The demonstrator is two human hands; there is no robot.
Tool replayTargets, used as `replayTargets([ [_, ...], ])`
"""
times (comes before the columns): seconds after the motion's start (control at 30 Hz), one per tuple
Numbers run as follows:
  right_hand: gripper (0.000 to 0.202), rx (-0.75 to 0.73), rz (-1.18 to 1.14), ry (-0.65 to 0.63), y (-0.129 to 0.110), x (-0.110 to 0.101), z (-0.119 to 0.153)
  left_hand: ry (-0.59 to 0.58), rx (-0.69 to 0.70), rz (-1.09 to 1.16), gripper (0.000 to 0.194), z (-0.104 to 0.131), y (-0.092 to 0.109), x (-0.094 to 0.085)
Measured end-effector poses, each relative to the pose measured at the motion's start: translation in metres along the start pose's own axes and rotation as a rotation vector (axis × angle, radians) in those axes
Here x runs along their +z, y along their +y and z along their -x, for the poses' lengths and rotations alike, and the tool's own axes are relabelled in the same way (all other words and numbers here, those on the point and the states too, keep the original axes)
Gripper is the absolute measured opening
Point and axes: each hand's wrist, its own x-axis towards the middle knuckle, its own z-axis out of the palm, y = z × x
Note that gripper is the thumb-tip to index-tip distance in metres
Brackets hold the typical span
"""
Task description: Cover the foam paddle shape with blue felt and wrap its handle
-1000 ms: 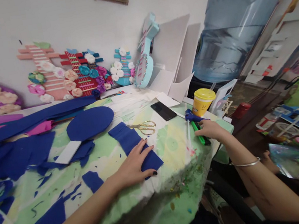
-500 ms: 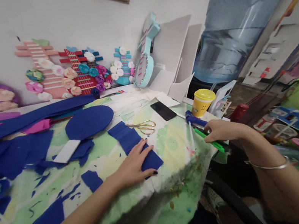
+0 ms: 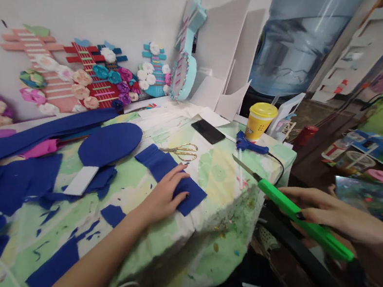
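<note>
On the worktop (image 3: 215,171), the left hand (image 3: 163,195) lies flat, thumb and fingers apart, across a dark blue strip (image 3: 160,163) beside gold-handled scissors (image 3: 178,150). Off the front-right edge, the right hand (image 3: 341,213) has its grip clamped on a green cutter (image 3: 310,229), blade (image 3: 246,168) extended.

The place is looking like a small craft workshop: flower-trimmed, instrument-shaped decorations (image 3: 57,95) are leaning along a white wall (image 3: 90,13), blue scraps (image 3: 55,266) are littering a paint-stained tablecloth (image 3: 216,178), and gold-handled scissors (image 3: 177,150), a blue glue gun (image 3: 251,145) and a green cutter (image 3: 303,220) are all showing around it, while a large water bottle (image 3: 304,24) is rising beyond its right end
</note>
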Motion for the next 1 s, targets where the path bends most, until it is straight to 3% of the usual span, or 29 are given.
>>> replayTargets([
  [0.13, 0.056, 0.062, -0.162, -0.179, 0.008, 0.019, -0.019, 0.068, 0.115, 0.029, 0.018, -0.002, 0.001, -0.004],
  [0.27, 0.045, -0.15, 0.084, -0.21, 0.003, 0.02, -0.047, 0.028, 0.16, 0.007, 0.019, -0.002, 0.003, 0.002],
  [0.37, 0.028, -0.248, 0.269, -0.246, -0.004, 0.014, -0.069, 0.089, 0.145, -0.01, 0.021, -0.002, 0.002, 0.004],
  [0.5, 0.02, -0.383, 0.511, -0.175, -0.016, 0.008, -0.099, 0.269, 0.0, -0.127, 0.023, -0.004, -0.013, -0.001],
  [0.7, 0.017, -0.528, 0.686, -0.123, -0.037, 0.013, -0.147, 0.431, -0.382, -0.315, 0.045, -0.005, -0.064, -0.017],
  [0.83, 0.017, -0.553, 0.731, -0.076, -0.052, 0.024, -0.178, 0.394, -0.404, -0.227, 0.033, -0.005, -0.079, -0.023],
  [1.0, 0.018, -0.517, 0.731, -0.013, -0.064, 0.034, -0.21, 0.428, -0.364, -0.159, 0.016, -0.006, -0.069, -0.025],
])
